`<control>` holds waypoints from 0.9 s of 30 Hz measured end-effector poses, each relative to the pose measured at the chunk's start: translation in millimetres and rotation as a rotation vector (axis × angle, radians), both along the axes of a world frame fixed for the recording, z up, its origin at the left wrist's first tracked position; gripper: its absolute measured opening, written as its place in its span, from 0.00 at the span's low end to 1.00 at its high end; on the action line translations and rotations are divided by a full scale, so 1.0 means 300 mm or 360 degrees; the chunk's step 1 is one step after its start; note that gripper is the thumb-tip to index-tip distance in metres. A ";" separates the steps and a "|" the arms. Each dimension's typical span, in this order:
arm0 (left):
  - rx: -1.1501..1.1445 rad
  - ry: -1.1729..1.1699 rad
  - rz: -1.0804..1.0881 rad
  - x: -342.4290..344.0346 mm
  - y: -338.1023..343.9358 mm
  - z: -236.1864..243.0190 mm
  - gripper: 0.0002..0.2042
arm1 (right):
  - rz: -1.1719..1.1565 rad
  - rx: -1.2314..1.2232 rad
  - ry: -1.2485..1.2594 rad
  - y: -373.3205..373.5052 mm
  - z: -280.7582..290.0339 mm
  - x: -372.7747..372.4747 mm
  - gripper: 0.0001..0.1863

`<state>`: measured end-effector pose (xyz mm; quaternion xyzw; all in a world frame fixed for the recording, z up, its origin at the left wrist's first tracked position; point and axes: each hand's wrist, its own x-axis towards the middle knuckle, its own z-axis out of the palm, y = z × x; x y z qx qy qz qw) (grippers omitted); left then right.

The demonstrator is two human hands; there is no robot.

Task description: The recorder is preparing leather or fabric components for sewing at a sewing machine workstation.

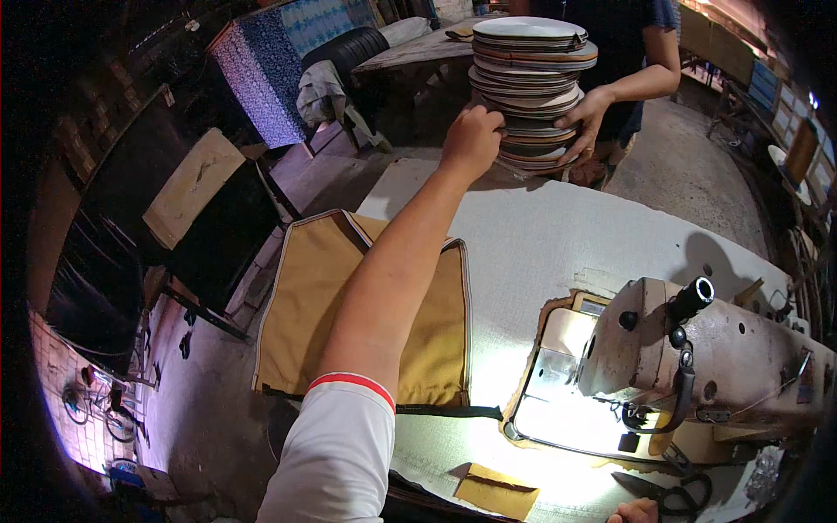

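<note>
My left hand [475,131] reaches across the table with fingers curled against the side of a tall stack of flat round discs [527,78]. A co-worker's hand [584,122] grips the stack's right side. Under my forearm lies a mustard fabric piece [296,305] with pale piped edges. My right hand [635,512] is mostly below the frame, its fingers curled beside black-handled scissors [684,495]; what it holds is hidden. A small folded mustard piece [497,492] lies to its left. A lit industrial sewing machine [654,340] stands on the right.
The pale worktable [523,227] extends around the machine. A co-worker [641,61] stands at its far side. A dark chair frame [209,270] with a tan board is at the left. Another table [418,52], a patterned box [261,87] and a bicycle [91,401] sit farther off.
</note>
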<state>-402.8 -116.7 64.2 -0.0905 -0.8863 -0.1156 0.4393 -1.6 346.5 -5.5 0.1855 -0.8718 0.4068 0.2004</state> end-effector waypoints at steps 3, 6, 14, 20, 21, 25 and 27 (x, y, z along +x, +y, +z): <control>-0.0138 0.0097 -0.0066 0.010 0.014 -0.002 0.04 | -0.0005 -0.0024 0.0000 -0.002 0.001 -0.001 0.06; -0.0376 0.0216 -0.0035 0.016 0.010 -0.006 0.02 | 0.0023 0.0000 0.0039 0.006 -0.007 -0.001 0.06; -0.0571 0.0266 0.0082 0.026 -0.004 -0.040 0.03 | -0.0022 0.0004 -0.0043 -0.002 0.014 0.004 0.06; -0.0341 0.0036 0.0036 0.074 -0.005 -0.077 0.14 | -0.0035 -0.0062 -0.0064 0.004 0.006 0.011 0.07; -0.0338 0.0012 0.0033 0.083 -0.006 -0.086 0.18 | -0.0026 -0.0056 -0.0068 0.007 0.005 0.011 0.06; 0.0335 -0.0033 0.0127 0.087 0.022 -0.134 0.24 | -0.0015 -0.0058 -0.0076 -0.008 0.026 0.006 0.05; 0.0407 0.0174 0.0083 0.084 0.031 -0.133 0.23 | -0.0004 -0.0019 -0.0047 -0.005 0.034 -0.001 0.05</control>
